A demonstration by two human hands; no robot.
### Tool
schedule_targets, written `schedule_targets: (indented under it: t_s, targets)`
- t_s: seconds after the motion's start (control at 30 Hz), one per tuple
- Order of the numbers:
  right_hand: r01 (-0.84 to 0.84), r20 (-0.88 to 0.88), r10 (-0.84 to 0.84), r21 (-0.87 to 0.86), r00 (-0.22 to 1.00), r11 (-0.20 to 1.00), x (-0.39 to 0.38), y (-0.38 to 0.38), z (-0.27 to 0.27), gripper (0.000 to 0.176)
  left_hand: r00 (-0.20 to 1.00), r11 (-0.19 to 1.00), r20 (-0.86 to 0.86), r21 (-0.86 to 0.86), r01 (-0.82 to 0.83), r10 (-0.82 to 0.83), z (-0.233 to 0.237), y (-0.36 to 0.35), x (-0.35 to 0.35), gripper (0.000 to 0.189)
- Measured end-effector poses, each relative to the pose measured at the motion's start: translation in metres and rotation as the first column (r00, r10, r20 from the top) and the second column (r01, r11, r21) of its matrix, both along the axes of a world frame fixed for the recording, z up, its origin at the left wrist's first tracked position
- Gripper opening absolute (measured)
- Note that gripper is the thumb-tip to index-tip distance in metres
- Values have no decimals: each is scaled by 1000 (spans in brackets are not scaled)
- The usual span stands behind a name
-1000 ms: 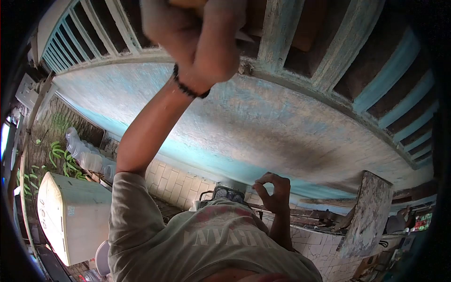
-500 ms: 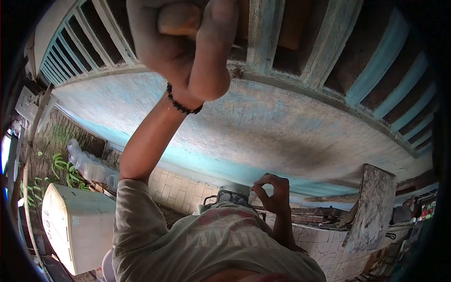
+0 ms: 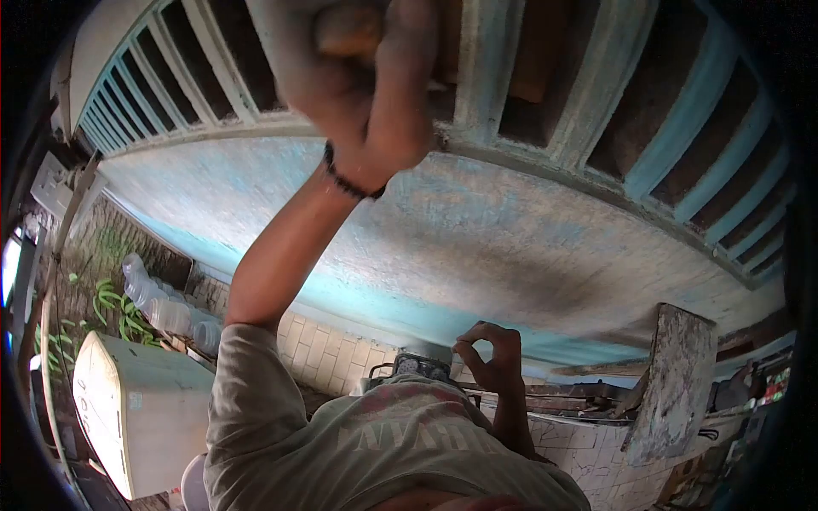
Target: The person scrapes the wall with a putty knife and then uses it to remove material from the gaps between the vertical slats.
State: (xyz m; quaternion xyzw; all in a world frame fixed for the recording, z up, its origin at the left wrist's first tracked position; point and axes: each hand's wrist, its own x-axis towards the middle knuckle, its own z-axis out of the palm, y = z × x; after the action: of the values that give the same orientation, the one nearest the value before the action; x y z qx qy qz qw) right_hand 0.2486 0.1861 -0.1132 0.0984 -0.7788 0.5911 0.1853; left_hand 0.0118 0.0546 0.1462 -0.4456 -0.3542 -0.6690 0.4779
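My left hand [image 3: 358, 94] is raised very close to the camera, its fingers curled and the thumb lying along the right side. A rounded orange-brown patch [image 3: 349, 34] shows inside the curl; I cannot tell whether it is a fingertip or something held. Behind this hand are the pale blue window slats [image 3: 486, 68], and a dark beaded bracelet [image 3: 345, 180] circles the wrist. Lower down, my right hand [image 3: 494, 358] stays near my body in front of the wall [image 3: 477, 230]. Its thumb and forefinger meet in a ring, with nothing recognisable between them.
A worn board [image 3: 673, 383] leans at the right beside a ledge with dark items. To the left stand a whitish box [image 3: 153, 413], clear plastic containers [image 3: 170, 311] and green plants [image 3: 128, 315]. Tiled floor [image 3: 315, 341] runs along the foot of the wall.
My left hand has shifted up and a little right along the slats, and looks more blurred. My right hand keeps nearly the same place and pinch.
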Motion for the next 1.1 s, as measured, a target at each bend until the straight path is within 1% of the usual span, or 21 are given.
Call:
schedule_targets:
  t_s: [0.03,0.1,0.13,0.17,0.27,0.37,0.4,0.5,0.57,0.6,0.7,0.8,0.87,0.9,0.97,1.0,1.07,1.1]
  targets:
    - [1,3,-1,12,1000,1000,1,0,-3,8,998,997,23,49,-57,56,4,8,-1,13]
    - [7,9,-7,35,1000,999,1,0,-6,8,979,997,-195,-25,-66,60,17,13,-5,12]
    - [4,13,-4,29,1000,1000,2,-1,-4,8,968,994,-243,-67,-83,64,17,15,-8,11]
    - [3,18,-3,22,1000,1000,2,-3,1,8,952,980,-265,-89,-179,151,15,17,-8,11]
    - [3,16,-3,14,1000,1000,2,-5,6,8,934,927,-270,-226,-299,236,-5,21,-27,13]
    - [2,-24,-1,37,1000,999,0,-6,3,8,949,947,-251,-208,-243,189,-10,18,-23,14]
    - [0,-41,2,50,999,999,0,-6,2,8,989,970,-147,-234,-65,30,-18,16,-20,17]
    - [-1,-28,3,57,1000,998,0,-6,0,8,927,964,-369,-215,-155,66,-17,-11,-19,16]
    - [7,14,-7,18,1000,1000,-1,-5,-3,8,924,965,-316,-216,151,-215,-10,-21,-3,16]
    - [8,39,-8,1,999,1000,-1,-6,-4,9,879,934,-346,-257,247,-327,-1,-29,-4,17]
    - [12,15,-12,22,1000,1000,-6,-8,-3,8,908,990,-405,-130,54,-103,15,-26,-3,20]
    - [-24,5,24,29,1000,999,-9,-11,5,9,987,985,-159,170,36,-9,24,6,39,16]
    - [-29,10,28,37,1000,999,-8,-14,8,9,972,986,-235,168,7,34,33,4,44,15]
    - [-28,8,27,40,1000,999,-8,-15,9,9,924,996,-383,85,15,19,22,6,16,15]
    - [-33,15,33,35,999,999,-6,-15,5,9,853,998,-520,-6,-60,49,15,4,-2,15]
    - [-35,16,35,29,999,999,-6,-16,3,9,848,992,-520,-15,-129,103,15,1,-3,14]
    - [-20,33,19,44,999,999,-4,-15,3,9,891,977,-424,-60,-203,159,10,0,-5,14]
    - [-14,43,12,53,999,998,-2,-15,3,9,932,974,-323,-96,-205,164,5,1,-8,14]
